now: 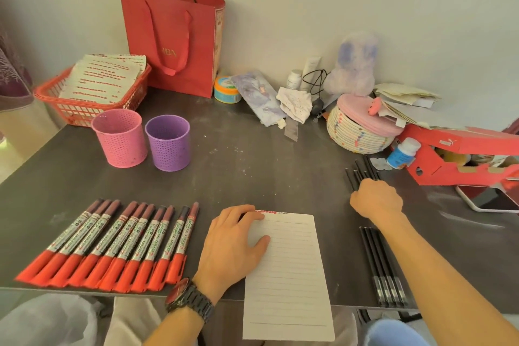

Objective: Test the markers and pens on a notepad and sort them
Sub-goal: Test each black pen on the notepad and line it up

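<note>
Home desk against a plain wall, red gift bag (179,39), plush toy (355,64) (bluish-white), toiletry bottles (295,78), shoebox (460,154)

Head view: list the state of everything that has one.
Red-capped markers: capped, lying in a row.
White lined notepad: blank, overhanging the table edge.
Left hand: flat on notepad.
Right hand: on far black pens, grip hidden.
Pink perforated cup, purple perforated cup: upright, empty.
</note>
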{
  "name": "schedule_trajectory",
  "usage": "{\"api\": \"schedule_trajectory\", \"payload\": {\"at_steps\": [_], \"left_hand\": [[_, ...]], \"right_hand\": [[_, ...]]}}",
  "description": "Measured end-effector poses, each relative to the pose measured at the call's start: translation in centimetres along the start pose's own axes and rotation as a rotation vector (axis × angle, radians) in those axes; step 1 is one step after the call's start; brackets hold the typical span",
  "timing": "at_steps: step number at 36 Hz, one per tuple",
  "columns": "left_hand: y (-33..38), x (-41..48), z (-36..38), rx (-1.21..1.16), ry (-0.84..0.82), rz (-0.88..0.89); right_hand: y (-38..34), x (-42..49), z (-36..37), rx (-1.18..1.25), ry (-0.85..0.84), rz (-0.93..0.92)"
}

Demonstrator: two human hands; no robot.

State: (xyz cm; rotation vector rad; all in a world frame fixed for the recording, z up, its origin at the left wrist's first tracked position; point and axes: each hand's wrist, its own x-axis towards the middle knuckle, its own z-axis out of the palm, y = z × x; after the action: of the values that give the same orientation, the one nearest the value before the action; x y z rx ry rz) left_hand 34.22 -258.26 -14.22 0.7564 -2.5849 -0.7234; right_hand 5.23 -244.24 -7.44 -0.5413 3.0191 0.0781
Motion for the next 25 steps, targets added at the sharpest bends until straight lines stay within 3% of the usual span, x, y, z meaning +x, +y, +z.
{"api": "schedule_trajectory", "payload": {"at_steps": [3,8,11,17,21,25], "left_hand": [[0.0,0.0,0.0,-0.022,0.010,-0.002],[0.1,-0.2,-0.3,-0.094,0.053,0.016],[0.3,-0.4,-0.5,-0.122,0.074,0.062],[1.3,-1.0,-1.1,-0.079,0.080,0.207],[1.7,-1.1,-1.2,0.009,0.105,0.332],[2.0,-1.3,-1.0,0.066,0.078,0.307]], "right_hand": [[-0.5,-0.8,-0.3,0.285,0.053,-0.080],[-3.2,-6.5,-0.3,0.999,0.012,-0.151],[-4.3,-10.9,0.6,1.362,-0.159,-0.253],[-5.6,-15.7,2.4,1.441,-0.379,-0.427],[-5.7,-16.3,3.4,1.443,-0.284,-0.439],[-6.0,-16.9,3.9,1.473,-0.220,-0.444]]}}
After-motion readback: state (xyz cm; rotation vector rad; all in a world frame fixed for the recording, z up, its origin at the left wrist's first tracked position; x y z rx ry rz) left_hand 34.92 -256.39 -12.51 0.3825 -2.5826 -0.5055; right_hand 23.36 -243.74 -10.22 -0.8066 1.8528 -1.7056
